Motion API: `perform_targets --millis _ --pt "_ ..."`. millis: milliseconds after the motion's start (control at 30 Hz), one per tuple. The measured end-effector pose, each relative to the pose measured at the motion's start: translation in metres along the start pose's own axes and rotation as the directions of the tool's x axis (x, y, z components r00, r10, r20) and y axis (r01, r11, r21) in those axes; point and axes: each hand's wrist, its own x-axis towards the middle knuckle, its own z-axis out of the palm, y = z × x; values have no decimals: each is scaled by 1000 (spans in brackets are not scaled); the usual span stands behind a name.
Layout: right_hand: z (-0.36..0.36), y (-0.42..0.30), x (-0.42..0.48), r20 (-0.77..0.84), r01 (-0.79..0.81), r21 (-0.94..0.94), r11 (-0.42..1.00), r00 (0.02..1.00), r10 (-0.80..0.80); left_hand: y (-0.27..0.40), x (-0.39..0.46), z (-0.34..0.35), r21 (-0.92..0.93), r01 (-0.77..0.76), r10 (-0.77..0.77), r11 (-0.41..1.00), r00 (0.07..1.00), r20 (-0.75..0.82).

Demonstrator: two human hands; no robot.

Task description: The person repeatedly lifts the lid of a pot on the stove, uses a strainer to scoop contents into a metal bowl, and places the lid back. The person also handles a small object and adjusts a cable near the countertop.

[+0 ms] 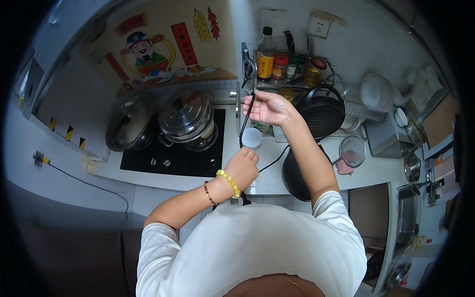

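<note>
My left hand (243, 168), with a yellow beaded bracelet at its wrist, is closed on a black power cord (245, 126) at the counter's front edge. From there the cord rises to my right hand (265, 107), palm up, where its upper end lies by the thumb and index finger; the other fingers are loosely curled. A further stretch of cord runs right, to a black round electric pan (297, 174) whose ridged upper half (321, 117) is raised behind my right forearm. A small white bowl (251, 138) sits on the counter between my hands.
At left, a lidded steel steamer pot (185, 118) and a lidded wok (128, 126) stand on the black cooktop (189, 163). Behind is a rack with a sauce bottle (265, 55) and jars. Rightward are a strainer (351, 151), a dish rack with plates (373, 91) and a wall socket (319, 28).
</note>
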Motion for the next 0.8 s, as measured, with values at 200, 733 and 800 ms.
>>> perform_targets --millis 200,733,800 --pt "2 -11 5 -197 300 -24 953 934 -299 -13 -8 22 129 90 -113 988 975 191" --pt "3 -48 5 -274 664 -214 717 663 -696 -33 24 63 234 75 -143 969 946 291" --pt "2 -51 -1 -230 685 -263 679 639 -734 -34 22 70 197 93 -140 976 960 243"
